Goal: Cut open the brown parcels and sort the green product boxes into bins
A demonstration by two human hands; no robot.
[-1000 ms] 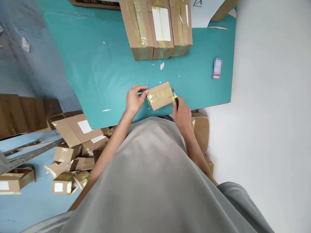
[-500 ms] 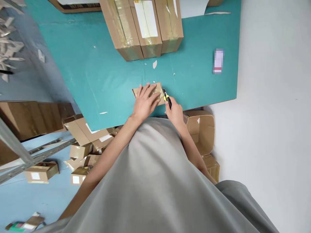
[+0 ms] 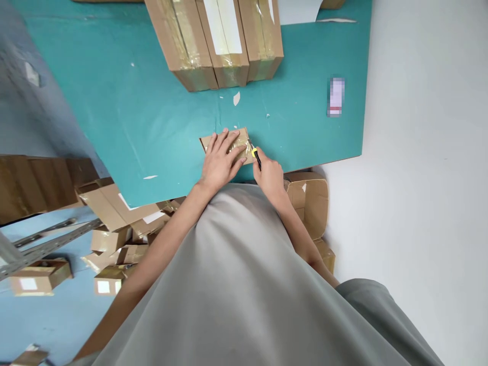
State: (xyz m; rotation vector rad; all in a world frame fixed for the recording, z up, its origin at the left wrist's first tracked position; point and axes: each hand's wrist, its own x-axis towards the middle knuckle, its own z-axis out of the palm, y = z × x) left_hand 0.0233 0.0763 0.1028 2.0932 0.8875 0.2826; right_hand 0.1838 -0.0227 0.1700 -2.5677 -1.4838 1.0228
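box: on table, beneath left hand, which has gone from its end to flat on top, fingers spread | knife: gripped in right hand, tip now at box's right end; box seems steadied against it | cartons: beyond left fingertips

Three taped cartons side by side on a teal tabletop, white sheet just beyond, blurred pale item near the right edge, paper scraps strewn about, cardboard boxes heaped on blue floor, white wall alongside.
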